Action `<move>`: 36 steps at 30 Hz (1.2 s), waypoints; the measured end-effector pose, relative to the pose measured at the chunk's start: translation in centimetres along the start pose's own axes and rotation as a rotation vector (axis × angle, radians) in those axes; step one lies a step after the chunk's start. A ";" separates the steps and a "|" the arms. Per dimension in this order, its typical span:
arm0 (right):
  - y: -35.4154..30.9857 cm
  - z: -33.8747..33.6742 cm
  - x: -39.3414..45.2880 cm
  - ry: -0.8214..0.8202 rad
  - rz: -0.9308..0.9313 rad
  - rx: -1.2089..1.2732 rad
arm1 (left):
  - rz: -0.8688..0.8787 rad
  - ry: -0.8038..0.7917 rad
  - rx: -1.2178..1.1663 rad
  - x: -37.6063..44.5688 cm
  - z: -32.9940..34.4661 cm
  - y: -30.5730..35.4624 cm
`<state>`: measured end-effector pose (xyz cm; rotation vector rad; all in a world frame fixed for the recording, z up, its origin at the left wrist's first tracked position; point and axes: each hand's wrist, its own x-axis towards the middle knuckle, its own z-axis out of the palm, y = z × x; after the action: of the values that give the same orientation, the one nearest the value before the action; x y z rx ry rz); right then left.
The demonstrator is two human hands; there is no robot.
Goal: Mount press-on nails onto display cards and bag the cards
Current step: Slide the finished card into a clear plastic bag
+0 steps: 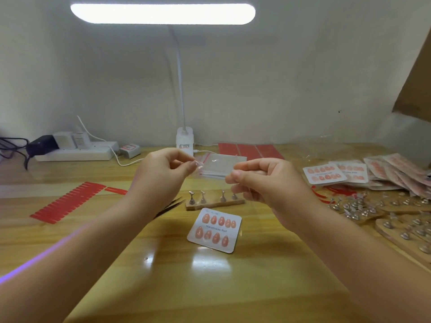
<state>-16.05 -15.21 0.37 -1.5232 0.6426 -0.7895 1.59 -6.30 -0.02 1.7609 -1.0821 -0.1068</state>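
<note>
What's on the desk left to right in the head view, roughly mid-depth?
Red adhesive strips → tweezers → wooden nail stand → finished nail card just in front of it → metal holders → bagged cards behind those. Both hands hold a clear bag above the stand.

Card (214, 230) with nine pink nails (221, 220) flat on surface, tilted; clear bag (215, 167) held up above; bagged cards (363, 173) piled right.
</note>
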 end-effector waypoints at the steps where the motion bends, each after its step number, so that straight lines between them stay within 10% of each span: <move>1: 0.1 0.0 0.0 -0.002 0.000 0.009 | -0.048 -0.005 -0.090 0.1 0.1 -0.1; 12: 0.5 -0.3 0.0 0.033 0.022 0.057 | -0.627 -0.259 -1.061 -0.2 1.0 0.2; 36: -0.1 -1.4 0.5 0.062 -0.011 0.059 | -0.237 -0.030 -0.523 0.5 0.9 -1.8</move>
<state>-16.86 -16.43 0.55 -1.4545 0.6513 -0.8599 2.53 -7.15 -1.61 1.4032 -0.7712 -0.5162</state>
